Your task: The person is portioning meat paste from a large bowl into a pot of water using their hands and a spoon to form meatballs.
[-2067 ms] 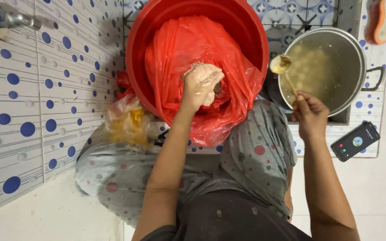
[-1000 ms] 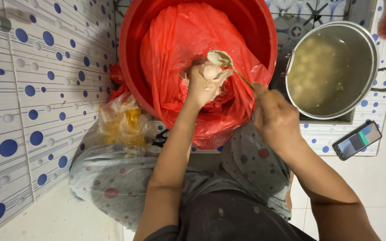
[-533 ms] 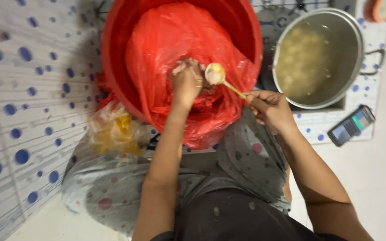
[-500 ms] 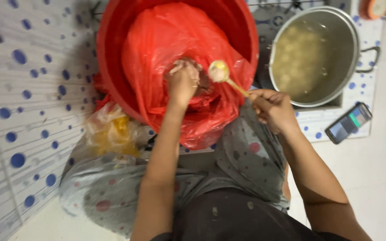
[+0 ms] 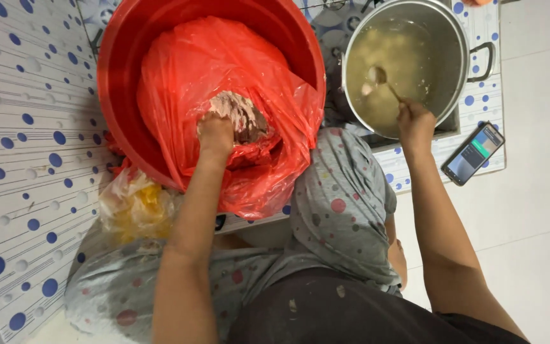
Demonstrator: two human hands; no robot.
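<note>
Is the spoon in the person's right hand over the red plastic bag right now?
No, the spoon held by the right hand dips into the round steel pot of pale broth, away from the red plastic bag.

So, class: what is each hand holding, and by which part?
Right hand: spoon by its handle end. Left hand: a lump of paste, gripped from its side.

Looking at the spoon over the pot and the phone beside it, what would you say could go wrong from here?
1. The right hand holds the spoon low in the steel pot of pale liquid; a dropped lump may splash it.
2. The dark phone lies beside the pot, within splash range.
3. The left hand grips paste inside the red plastic bag, which might tear.
</note>
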